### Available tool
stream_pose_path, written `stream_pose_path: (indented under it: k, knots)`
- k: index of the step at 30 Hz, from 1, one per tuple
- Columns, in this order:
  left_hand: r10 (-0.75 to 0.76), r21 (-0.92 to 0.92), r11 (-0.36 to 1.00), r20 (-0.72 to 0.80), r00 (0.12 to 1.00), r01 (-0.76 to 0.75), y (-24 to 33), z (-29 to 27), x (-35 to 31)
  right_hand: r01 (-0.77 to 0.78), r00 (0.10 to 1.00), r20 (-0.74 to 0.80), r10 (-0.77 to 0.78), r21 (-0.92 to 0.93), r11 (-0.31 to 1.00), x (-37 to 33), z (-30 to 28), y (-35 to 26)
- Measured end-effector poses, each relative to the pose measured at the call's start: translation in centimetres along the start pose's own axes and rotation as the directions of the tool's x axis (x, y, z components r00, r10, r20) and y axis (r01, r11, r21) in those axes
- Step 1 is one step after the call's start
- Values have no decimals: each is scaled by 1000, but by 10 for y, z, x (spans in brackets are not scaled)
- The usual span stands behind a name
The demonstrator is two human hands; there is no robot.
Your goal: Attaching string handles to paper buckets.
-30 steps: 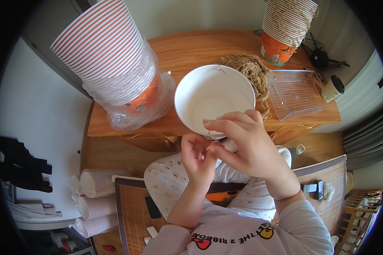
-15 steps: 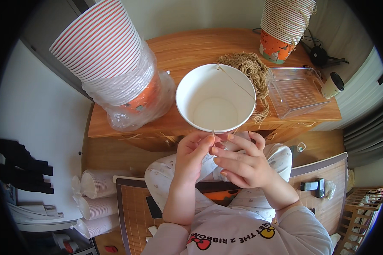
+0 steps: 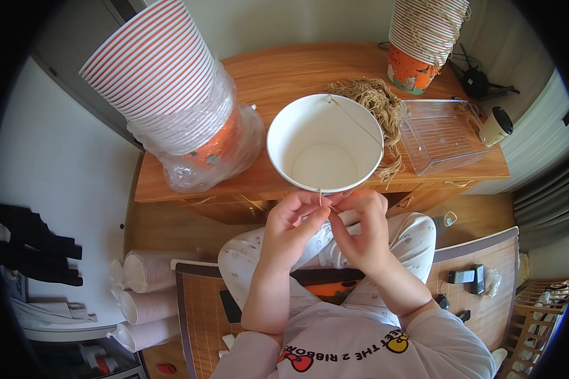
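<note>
A white paper bucket (image 3: 291, 136) stands near the front edge of the wooden table, its round mouth facing me. A thin tan string (image 3: 354, 119) is fixed at a hole in the far wall and trails over the right rim. At the near rim, my left hand (image 3: 291, 227) pinches a string end coming out of the bucket. My right hand (image 3: 365, 228) meets it there, thumb and forefinger closed on the same string. The fingertips partly hide the string between them. Behind the bucket lies a bundle of tan strings (image 3: 373, 101).
A tall stack of striped-edge buckets (image 3: 164, 69) in clear plastic stands on the left of the table (image 3: 259, 69). Another stack (image 3: 423, 31), strung with cords, is at the back right. A clear plastic tray (image 3: 439, 139) and a lidded cup (image 3: 496, 126) sit on the right.
My right hand's fingers, spread before, have drawn together and pinched the string beside my left hand. The whole view has shifted slightly.
</note>
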State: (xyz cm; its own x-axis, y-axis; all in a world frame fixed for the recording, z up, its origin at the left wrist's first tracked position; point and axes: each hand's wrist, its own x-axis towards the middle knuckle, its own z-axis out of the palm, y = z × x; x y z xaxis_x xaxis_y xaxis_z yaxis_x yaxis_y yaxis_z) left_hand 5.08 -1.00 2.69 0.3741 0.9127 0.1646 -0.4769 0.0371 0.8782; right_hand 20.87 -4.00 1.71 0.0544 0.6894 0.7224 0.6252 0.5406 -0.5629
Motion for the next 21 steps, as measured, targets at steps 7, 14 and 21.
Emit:
stream_pose_path:
  k: [7, 14, 21]
  knots:
    - [131, 210, 971, -60, 990, -116, -10, -4, 2, -13, 1000, -26, 16, 132, 991, -7, -14, 3]
    - [214, 51, 977, -139, 967, -209, -17, 10, 4, 158, 987, -3, -159, -36, 987, -6, -10, -2]
    - [107, -107, 986, -174, 979, -127, -17, 9, 5, 95, 995, -33, -96, -25, 995, -7, -5, 3]
